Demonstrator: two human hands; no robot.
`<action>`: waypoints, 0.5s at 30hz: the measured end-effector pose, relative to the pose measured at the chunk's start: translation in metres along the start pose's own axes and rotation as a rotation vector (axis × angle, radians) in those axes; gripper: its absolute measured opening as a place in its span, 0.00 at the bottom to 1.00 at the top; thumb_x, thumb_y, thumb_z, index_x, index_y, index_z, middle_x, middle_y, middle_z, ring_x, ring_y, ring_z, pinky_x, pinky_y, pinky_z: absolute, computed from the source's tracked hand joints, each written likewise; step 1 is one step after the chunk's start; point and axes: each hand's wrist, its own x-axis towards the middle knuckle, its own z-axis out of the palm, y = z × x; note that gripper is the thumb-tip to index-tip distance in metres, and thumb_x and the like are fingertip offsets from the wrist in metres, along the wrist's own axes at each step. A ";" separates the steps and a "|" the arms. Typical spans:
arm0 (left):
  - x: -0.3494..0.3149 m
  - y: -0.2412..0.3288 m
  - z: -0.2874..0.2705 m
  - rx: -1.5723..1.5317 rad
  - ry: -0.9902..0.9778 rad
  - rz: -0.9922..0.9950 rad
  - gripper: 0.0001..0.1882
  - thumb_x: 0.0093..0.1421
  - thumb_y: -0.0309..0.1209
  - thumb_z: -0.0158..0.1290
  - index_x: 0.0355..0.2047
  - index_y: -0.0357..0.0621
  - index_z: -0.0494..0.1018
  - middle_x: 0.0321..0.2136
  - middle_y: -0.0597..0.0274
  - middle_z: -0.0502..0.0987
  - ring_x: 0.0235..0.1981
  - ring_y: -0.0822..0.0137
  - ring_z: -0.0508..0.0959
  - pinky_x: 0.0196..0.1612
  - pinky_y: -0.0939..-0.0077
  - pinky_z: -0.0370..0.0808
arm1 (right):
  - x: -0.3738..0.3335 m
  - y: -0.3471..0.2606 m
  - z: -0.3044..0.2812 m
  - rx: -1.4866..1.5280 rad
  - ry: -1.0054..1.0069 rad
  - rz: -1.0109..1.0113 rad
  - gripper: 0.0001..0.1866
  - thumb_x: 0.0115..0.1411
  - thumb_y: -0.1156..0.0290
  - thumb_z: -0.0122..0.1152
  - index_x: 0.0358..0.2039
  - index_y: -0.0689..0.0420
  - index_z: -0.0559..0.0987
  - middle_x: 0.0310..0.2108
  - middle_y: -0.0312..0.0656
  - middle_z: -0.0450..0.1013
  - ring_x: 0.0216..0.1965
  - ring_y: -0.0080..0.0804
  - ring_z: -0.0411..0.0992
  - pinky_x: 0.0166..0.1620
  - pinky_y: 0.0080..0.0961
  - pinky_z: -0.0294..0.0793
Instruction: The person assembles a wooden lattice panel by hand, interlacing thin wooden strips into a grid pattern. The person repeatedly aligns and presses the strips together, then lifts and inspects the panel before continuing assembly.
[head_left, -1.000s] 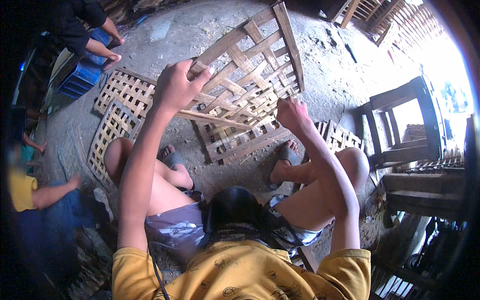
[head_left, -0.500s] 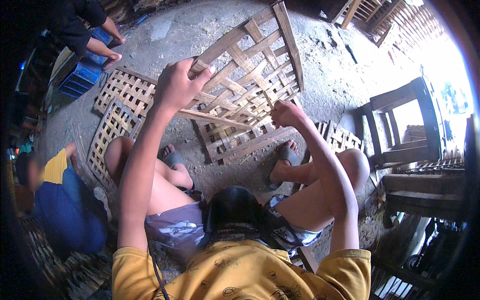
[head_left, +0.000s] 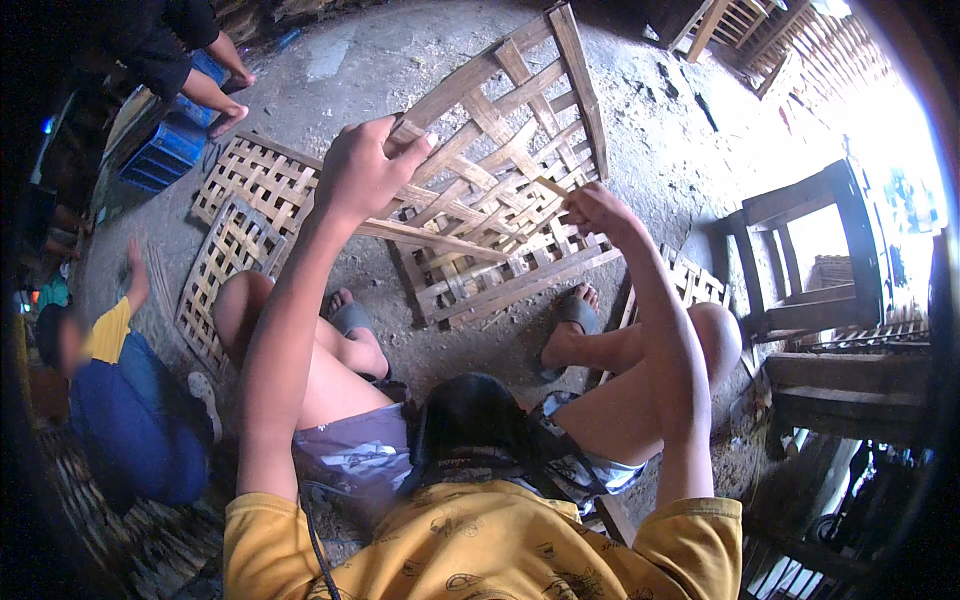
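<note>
A woven bamboo panel in a wooden frame is held up, tilted, between my knees. My left hand is closed round its left edge, thumb over the front side. Just off the panel's lower right side, my right hand is closed on a thin yellowish strip. The strip points left across the weave; whether it touches the weave I cannot tell. Beneath the raised panel, a second woven panel rests on the ground between my feet, partly covered by it.
More woven panels lie left of my knee, and another is by my right knee. A wooden stool-like frame stands at right. One person sits at left; another's bare feet are near a blue crate.
My right hand has moved right and slightly up with the strip, which now lies flatter. My left hand and the raised panel stay nearly still. The seated person at left has raised an arm.
</note>
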 end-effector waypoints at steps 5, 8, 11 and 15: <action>0.003 0.000 0.005 0.040 0.002 0.008 0.18 0.62 0.45 0.62 0.33 0.39 0.82 0.27 0.50 0.85 0.32 0.50 0.87 0.37 0.58 0.81 | 0.003 0.001 -0.026 0.129 0.306 0.040 0.14 0.67 0.64 0.55 0.30 0.63 0.78 0.17 0.30 0.66 0.16 0.20 0.62 0.21 0.24 0.61; -0.002 -0.005 -0.001 0.075 0.024 0.009 0.19 0.62 0.45 0.62 0.33 0.38 0.82 0.28 0.49 0.85 0.32 0.49 0.87 0.38 0.57 0.81 | -0.009 -0.020 -0.006 0.158 0.203 0.034 0.16 0.67 0.63 0.55 0.31 0.63 0.79 0.18 0.31 0.68 0.18 0.20 0.64 0.22 0.24 0.65; -0.002 -0.002 -0.003 0.063 -0.001 0.007 0.20 0.63 0.45 0.62 0.33 0.38 0.81 0.28 0.48 0.85 0.33 0.49 0.87 0.38 0.57 0.81 | -0.005 -0.008 -0.011 -0.029 0.164 -0.030 0.16 0.68 0.62 0.54 0.31 0.63 0.80 0.19 0.34 0.71 0.18 0.24 0.67 0.23 0.27 0.68; 0.005 0.006 0.009 0.039 -0.017 0.033 0.19 0.63 0.45 0.62 0.33 0.38 0.81 0.28 0.48 0.85 0.32 0.48 0.87 0.37 0.56 0.81 | 0.003 0.030 -0.034 -0.382 0.218 -0.159 0.16 0.68 0.62 0.53 0.32 0.62 0.81 0.20 0.39 0.74 0.19 0.33 0.72 0.25 0.32 0.72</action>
